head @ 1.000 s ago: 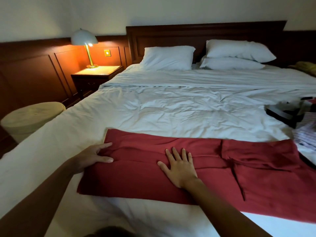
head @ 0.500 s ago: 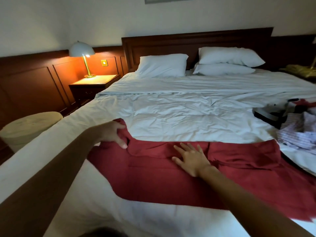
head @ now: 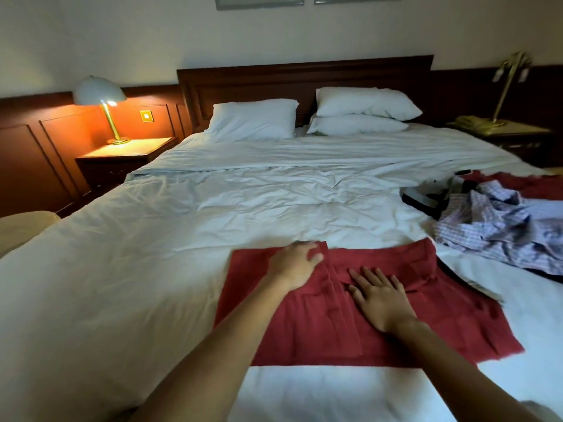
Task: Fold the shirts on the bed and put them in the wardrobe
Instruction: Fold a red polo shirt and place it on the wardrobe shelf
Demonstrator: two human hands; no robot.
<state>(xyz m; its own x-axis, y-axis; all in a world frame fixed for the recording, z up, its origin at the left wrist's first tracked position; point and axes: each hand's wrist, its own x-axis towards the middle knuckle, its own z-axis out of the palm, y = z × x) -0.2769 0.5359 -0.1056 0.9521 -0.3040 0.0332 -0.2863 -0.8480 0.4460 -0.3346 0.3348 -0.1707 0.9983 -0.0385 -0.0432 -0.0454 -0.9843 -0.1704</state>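
Observation:
A dark red shirt [head: 304, 333] lies flat on the white bed [head: 146, 269] near its front edge, with its left part folded over to the right. My left hand [head: 294, 264] is at the shirt's far edge, slightly blurred, its fingers and thumb curled round the folded layer. Just right of the fold, my right hand [head: 380, 296] presses flat on the middle of the shirt with straight fingers. A crumpled blue checked shirt [head: 502, 229] sits at the right, with another red garment [head: 524, 185] behind it. No wardrobe is in view.
A dark item [head: 423, 199] lies beside the checked shirt. Three white pillows [head: 253, 120] lean at the headboard. A lit lamp [head: 100, 95] stands on the left nightstand [head: 128, 153], and a second nightstand [head: 505, 132] is at the right. A beige stool [head: 21, 229] sits left of the bed.
My left hand lifted the shirt's left end and carried it rightward over the middle, making the shirt narrower. My right hand stayed pressed on the shirt. The view shifted right.

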